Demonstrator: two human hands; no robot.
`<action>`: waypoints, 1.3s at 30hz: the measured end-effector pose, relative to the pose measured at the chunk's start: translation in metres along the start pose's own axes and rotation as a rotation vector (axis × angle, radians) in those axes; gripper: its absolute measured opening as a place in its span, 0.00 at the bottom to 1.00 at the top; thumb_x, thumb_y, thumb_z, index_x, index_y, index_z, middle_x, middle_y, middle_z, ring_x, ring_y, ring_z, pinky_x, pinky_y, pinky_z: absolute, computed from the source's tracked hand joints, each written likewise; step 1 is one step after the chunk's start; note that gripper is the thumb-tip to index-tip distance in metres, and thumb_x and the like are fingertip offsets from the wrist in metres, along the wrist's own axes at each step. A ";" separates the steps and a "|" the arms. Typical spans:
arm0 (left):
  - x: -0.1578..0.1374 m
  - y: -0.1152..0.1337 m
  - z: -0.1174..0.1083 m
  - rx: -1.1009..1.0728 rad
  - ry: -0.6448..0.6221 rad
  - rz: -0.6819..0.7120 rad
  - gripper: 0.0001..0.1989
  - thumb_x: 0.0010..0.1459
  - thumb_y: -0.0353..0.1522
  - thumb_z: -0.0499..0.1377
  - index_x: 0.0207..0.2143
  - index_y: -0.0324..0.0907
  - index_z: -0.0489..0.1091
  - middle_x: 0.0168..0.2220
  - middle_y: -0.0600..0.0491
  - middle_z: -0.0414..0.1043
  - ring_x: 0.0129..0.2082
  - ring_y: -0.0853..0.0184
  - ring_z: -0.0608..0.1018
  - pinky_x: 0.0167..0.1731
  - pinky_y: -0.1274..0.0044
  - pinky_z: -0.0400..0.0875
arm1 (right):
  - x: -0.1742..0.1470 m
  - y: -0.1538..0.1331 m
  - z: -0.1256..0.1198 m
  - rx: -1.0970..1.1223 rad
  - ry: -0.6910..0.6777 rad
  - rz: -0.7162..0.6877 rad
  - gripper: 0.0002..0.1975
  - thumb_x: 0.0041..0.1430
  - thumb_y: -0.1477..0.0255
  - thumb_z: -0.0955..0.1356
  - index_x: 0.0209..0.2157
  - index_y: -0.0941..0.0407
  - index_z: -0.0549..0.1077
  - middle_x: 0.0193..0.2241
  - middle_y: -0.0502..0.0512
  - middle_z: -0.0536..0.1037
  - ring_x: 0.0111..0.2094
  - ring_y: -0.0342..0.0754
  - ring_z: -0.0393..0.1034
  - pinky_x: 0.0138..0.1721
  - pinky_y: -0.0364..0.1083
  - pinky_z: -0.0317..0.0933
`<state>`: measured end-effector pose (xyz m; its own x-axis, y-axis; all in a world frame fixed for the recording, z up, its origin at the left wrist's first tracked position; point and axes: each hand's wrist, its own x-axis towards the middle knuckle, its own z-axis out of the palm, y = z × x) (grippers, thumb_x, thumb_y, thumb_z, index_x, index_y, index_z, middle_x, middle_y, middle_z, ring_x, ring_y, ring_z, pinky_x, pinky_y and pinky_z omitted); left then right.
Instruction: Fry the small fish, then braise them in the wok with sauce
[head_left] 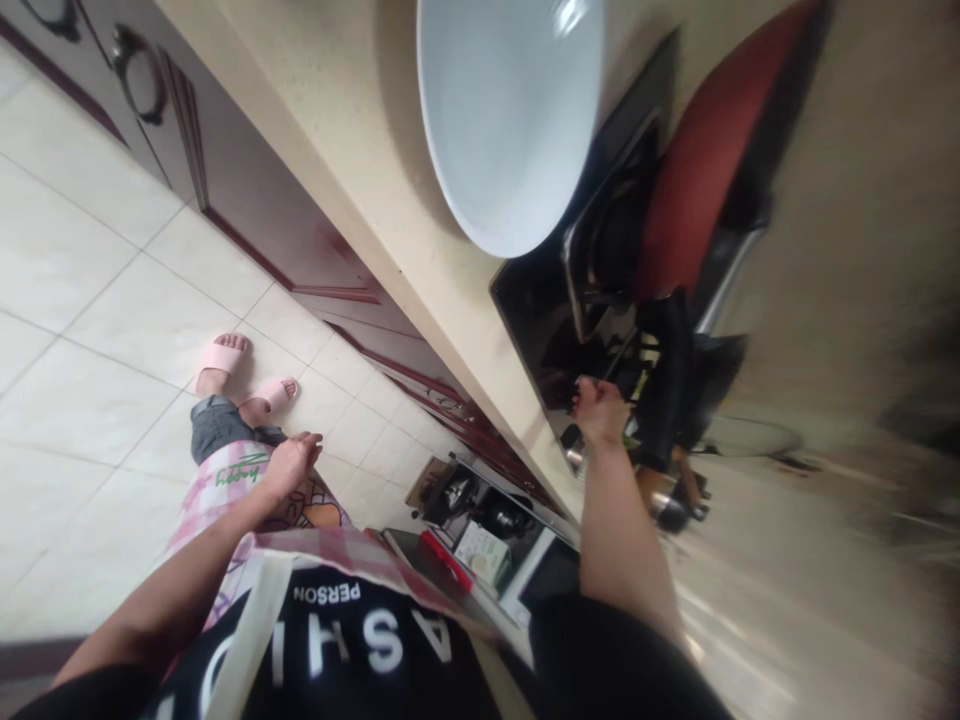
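Note:
My right hand (600, 412) is over the black glass stove (536, 330), near its corner, with the fingers curled closed. What they grip, if anything, is hidden. Just beside it runs the black handle (666, 385) of a red pan (709, 165), which looks tilted and is blurred. A large white bowl (510, 120) stands on the counter by the stove. Down in front of my apron, my left hand (295, 465) hangs with its fingers curled together and nothing visible in them.
The beige counter (337, 190) has its front edge above dark red cabinets (277, 220) with metal ring handles. Below, a rack or shelf holds a white and green box (484, 555) and a red item (444, 560). Pink slippers (221, 362) are on the tiled floor.

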<state>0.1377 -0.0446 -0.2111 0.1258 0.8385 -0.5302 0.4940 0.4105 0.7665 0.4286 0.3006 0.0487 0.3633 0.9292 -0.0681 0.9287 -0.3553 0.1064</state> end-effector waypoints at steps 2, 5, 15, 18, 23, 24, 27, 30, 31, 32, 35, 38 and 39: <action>-0.001 0.000 0.000 0.003 -0.002 -0.006 0.16 0.67 0.31 0.49 0.49 0.35 0.72 0.44 0.43 0.77 0.42 0.61 0.79 0.41 0.75 0.70 | 0.000 0.000 0.000 -0.013 0.012 -0.005 0.22 0.65 0.63 0.61 0.49 0.68 0.69 0.32 0.67 0.77 0.28 0.50 0.68 0.32 0.47 0.64; -0.001 0.000 -0.001 0.003 0.005 -0.006 0.16 0.67 0.31 0.49 0.49 0.35 0.72 0.43 0.43 0.77 0.42 0.61 0.79 0.41 0.75 0.69 | 0.000 -0.001 0.000 -0.040 0.037 -0.012 0.21 0.65 0.63 0.61 0.48 0.67 0.70 0.30 0.64 0.76 0.27 0.49 0.67 0.32 0.47 0.64; -0.002 0.000 -0.002 -0.009 0.023 0.000 0.15 0.67 0.31 0.49 0.48 0.36 0.72 0.42 0.43 0.77 0.41 0.62 0.79 0.40 0.76 0.69 | -0.005 -0.009 -0.004 -0.078 0.061 -0.022 0.17 0.65 0.69 0.63 0.46 0.68 0.72 0.31 0.65 0.78 0.29 0.51 0.70 0.39 0.48 0.63; -0.002 0.000 -0.003 -0.004 0.017 -0.005 0.16 0.67 0.31 0.49 0.49 0.36 0.72 0.43 0.44 0.77 0.41 0.62 0.79 0.41 0.76 0.69 | -0.004 -0.009 -0.003 -0.075 0.067 -0.010 0.18 0.64 0.70 0.63 0.49 0.70 0.71 0.30 0.64 0.78 0.29 0.51 0.70 0.40 0.49 0.64; -0.001 -0.001 -0.002 -0.011 0.027 -0.001 0.15 0.67 0.31 0.49 0.48 0.37 0.72 0.43 0.43 0.77 0.41 0.62 0.79 0.41 0.76 0.69 | 0.000 -0.003 -0.001 -0.061 0.072 -0.018 0.20 0.65 0.67 0.62 0.48 0.70 0.72 0.30 0.64 0.77 0.32 0.52 0.72 0.40 0.50 0.65; -0.001 -0.001 -0.002 -0.014 0.029 0.001 0.16 0.67 0.32 0.49 0.48 0.36 0.72 0.43 0.43 0.77 0.41 0.62 0.79 0.41 0.76 0.69 | 0.001 -0.002 -0.001 -0.057 0.071 -0.021 0.21 0.65 0.65 0.62 0.47 0.69 0.72 0.29 0.63 0.77 0.32 0.53 0.72 0.40 0.50 0.65; -0.001 -0.003 0.000 -0.018 0.030 0.005 0.16 0.67 0.32 0.49 0.49 0.36 0.72 0.43 0.43 0.77 0.41 0.62 0.79 0.41 0.76 0.70 | 0.004 0.001 0.000 -0.043 0.059 -0.018 0.23 0.66 0.60 0.60 0.46 0.66 0.72 0.28 0.62 0.77 0.30 0.53 0.71 0.38 0.51 0.66; 0.000 -0.004 0.001 -0.018 0.032 0.008 0.16 0.67 0.32 0.49 0.49 0.36 0.73 0.42 0.43 0.77 0.40 0.61 0.79 0.40 0.75 0.70 | 0.005 0.001 0.000 -0.054 0.066 -0.006 0.20 0.65 0.65 0.61 0.46 0.67 0.72 0.29 0.62 0.77 0.31 0.53 0.71 0.39 0.51 0.65; 0.000 -0.004 0.001 -0.019 0.033 0.009 0.16 0.67 0.32 0.49 0.49 0.36 0.73 0.42 0.43 0.77 0.40 0.61 0.79 0.40 0.75 0.69 | 0.005 0.001 0.000 -0.057 0.071 -0.007 0.19 0.65 0.66 0.62 0.46 0.68 0.72 0.29 0.63 0.77 0.32 0.53 0.71 0.39 0.50 0.65; 0.000 -0.004 0.001 -0.019 0.033 0.008 0.16 0.67 0.32 0.49 0.49 0.36 0.73 0.42 0.43 0.77 0.41 0.61 0.79 0.41 0.75 0.69 | 0.004 0.000 0.000 -0.058 0.073 -0.010 0.18 0.64 0.67 0.62 0.46 0.68 0.72 0.29 0.63 0.77 0.32 0.53 0.71 0.39 0.50 0.65; 0.000 -0.002 0.000 -0.016 0.026 0.000 0.16 0.67 0.31 0.49 0.49 0.36 0.73 0.42 0.43 0.77 0.41 0.62 0.79 0.41 0.76 0.69 | 0.003 -0.002 0.000 -0.067 0.076 -0.013 0.17 0.64 0.69 0.63 0.45 0.68 0.72 0.31 0.65 0.78 0.33 0.54 0.72 0.40 0.51 0.64; 0.000 -0.002 0.000 -0.012 0.024 0.001 0.16 0.67 0.31 0.49 0.49 0.36 0.73 0.42 0.43 0.77 0.41 0.62 0.79 0.41 0.76 0.69 | 0.001 -0.005 -0.001 -0.082 0.082 -0.003 0.16 0.64 0.70 0.63 0.45 0.68 0.72 0.32 0.66 0.79 0.34 0.54 0.72 0.42 0.51 0.64; 0.000 -0.002 0.000 -0.012 0.023 0.004 0.16 0.67 0.31 0.49 0.49 0.36 0.73 0.42 0.43 0.77 0.41 0.61 0.79 0.41 0.75 0.70 | 0.001 -0.005 -0.001 -0.084 0.080 -0.001 0.16 0.64 0.70 0.63 0.46 0.68 0.72 0.32 0.66 0.79 0.34 0.54 0.72 0.42 0.52 0.64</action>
<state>0.1370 -0.0451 -0.2125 0.1074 0.8482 -0.5186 0.4832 0.4113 0.7729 0.4240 0.3034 0.0495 0.3522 0.9359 0.0112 0.9182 -0.3478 0.1893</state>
